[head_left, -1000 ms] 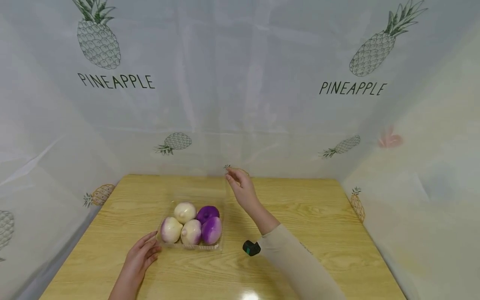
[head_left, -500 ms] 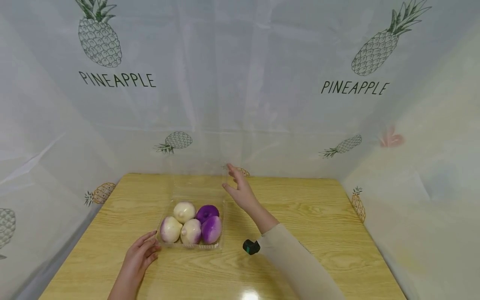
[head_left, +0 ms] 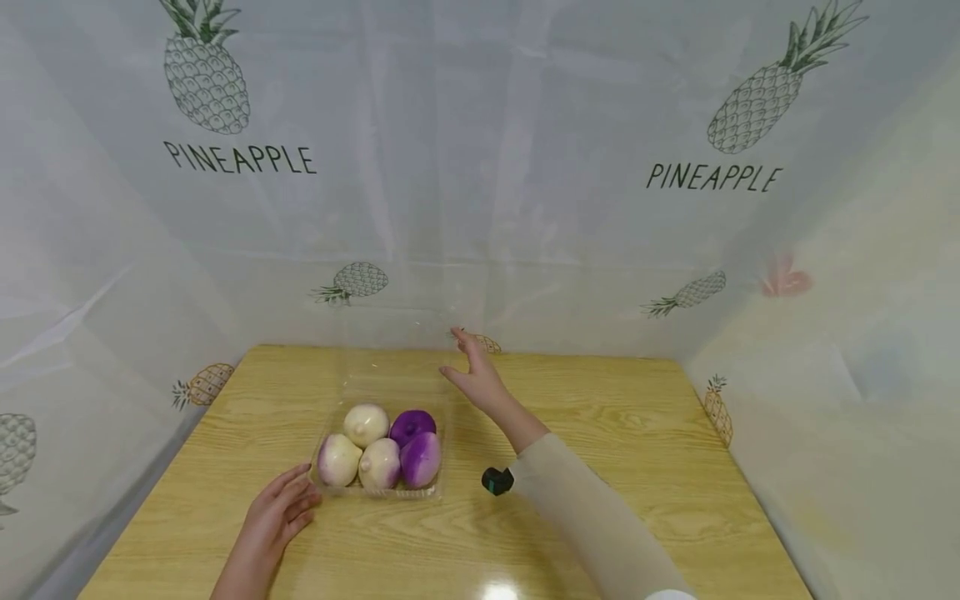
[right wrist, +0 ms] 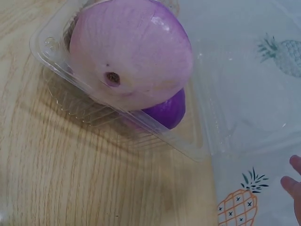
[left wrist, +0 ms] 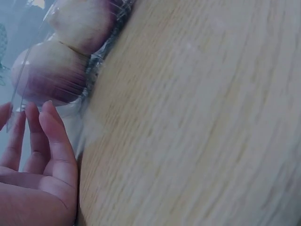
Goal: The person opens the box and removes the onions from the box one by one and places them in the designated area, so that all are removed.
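A clear plastic clamshell box (head_left: pixel 375 492) stands on the table, holding several round white-and-purple vegetables whose exact kind I cannot tell. One is mostly white (head_left: pixel 367 425), another deep purple (head_left: pixel 412 427). The box's see-through lid (right wrist: pixel 249 101) is raised at the back. My left hand (head_left: pixel 276 510) lies at the box's left front corner, its fingertips (left wrist: pixel 49 107) at the clear wall and loosely extended. Beside the lid's right edge, my right hand (head_left: pixel 482 377) is spread with thumb and fingers apart. Whether it touches the lid is unclear.
The wooden table (head_left: pixel 600 433) reaches back to a pale pineapple-print sheet (head_left: pixel 480 167) that surrounds it at the back and sides. A small black object (head_left: pixel 497 481) shows beside the right sleeve (head_left: pixel 592 512).
The lid has tipped further back. My right hand has gone from bent fingers at the lid's edge to a spread thumb and fingers. The left hand has stayed at the box.
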Demonstrator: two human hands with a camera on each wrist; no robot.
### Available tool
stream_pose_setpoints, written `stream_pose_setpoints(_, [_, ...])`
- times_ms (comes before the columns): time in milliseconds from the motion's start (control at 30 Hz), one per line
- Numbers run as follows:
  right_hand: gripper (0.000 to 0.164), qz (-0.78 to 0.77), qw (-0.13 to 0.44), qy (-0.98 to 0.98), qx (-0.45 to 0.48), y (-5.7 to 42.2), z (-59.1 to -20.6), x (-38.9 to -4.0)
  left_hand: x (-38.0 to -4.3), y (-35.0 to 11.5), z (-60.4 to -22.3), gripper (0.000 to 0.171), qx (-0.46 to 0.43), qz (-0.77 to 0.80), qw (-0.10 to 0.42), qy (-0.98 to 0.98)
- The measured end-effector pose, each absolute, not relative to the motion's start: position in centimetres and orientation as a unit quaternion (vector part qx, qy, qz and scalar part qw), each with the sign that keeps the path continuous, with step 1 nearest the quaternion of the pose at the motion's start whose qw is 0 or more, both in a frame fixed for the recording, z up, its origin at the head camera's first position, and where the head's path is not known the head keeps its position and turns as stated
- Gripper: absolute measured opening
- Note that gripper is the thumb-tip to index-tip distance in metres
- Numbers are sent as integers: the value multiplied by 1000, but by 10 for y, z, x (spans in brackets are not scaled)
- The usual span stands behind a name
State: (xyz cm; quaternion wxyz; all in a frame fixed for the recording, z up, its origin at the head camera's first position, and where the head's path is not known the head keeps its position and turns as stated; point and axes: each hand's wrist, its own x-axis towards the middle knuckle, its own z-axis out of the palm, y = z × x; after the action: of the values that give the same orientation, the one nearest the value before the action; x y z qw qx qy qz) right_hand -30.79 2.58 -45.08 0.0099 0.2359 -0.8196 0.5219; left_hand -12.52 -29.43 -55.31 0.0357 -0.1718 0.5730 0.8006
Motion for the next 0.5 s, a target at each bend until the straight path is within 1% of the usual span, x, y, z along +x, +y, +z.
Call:
stream_pose_setpoints(233, [74,524,-10,-823,219,22,-455,-313,-123,-296,-560,25,-149,813,31,563])
stream_pose_setpoints(500, [75,531,-12,-817,224,19,-459,-317,-125,-295,-560,24,-151,810,24,565])
